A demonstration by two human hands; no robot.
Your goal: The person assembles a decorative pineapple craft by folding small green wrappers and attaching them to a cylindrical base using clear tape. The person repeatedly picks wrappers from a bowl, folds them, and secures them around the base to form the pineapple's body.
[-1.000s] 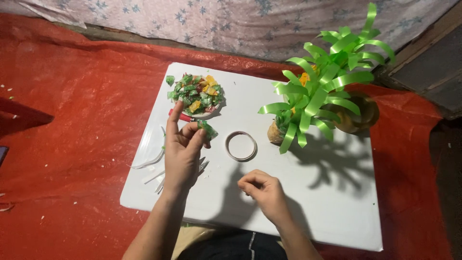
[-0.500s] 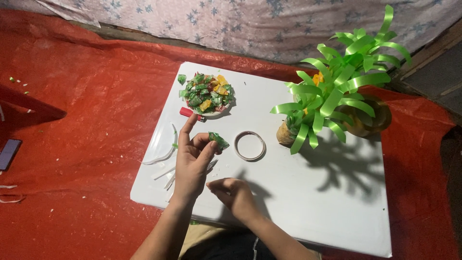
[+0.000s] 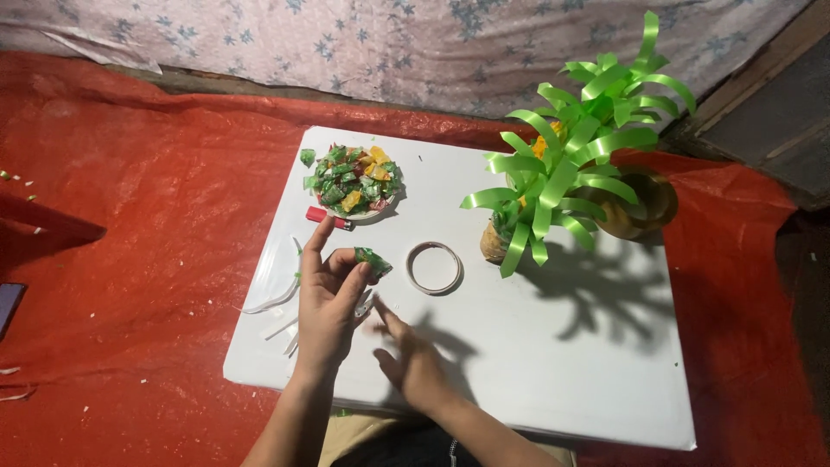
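Observation:
My left hand (image 3: 328, 298) is raised over the white board (image 3: 553, 363) and pinches a small green wrapped candy (image 3: 373, 261) between thumb and fingers, with the index finger pointing up. My right hand (image 3: 411, 359) sits just below and right of it, fingers reaching toward the left hand, holding nothing that I can see. A small plate piled with green, orange and red wrapped candies (image 3: 354, 183) stands at the board's far left. A red lighter (image 3: 328, 218) lies beside the plate. A tape ring (image 3: 434, 267) lies right of the candy.
A craft plant of curled green ribbon (image 3: 575, 164) stands at the far right with a brown pot (image 3: 640, 203) behind it. Pale strips (image 3: 277, 298) lie at the board's left edge. A red tarp (image 3: 130, 259) covers the floor; a patterned cloth (image 3: 346, 43) hangs behind.
My left hand has drawn back from the plate toward me with the green candy. My right hand moved left and up to meet it. The camera view shifted slightly.

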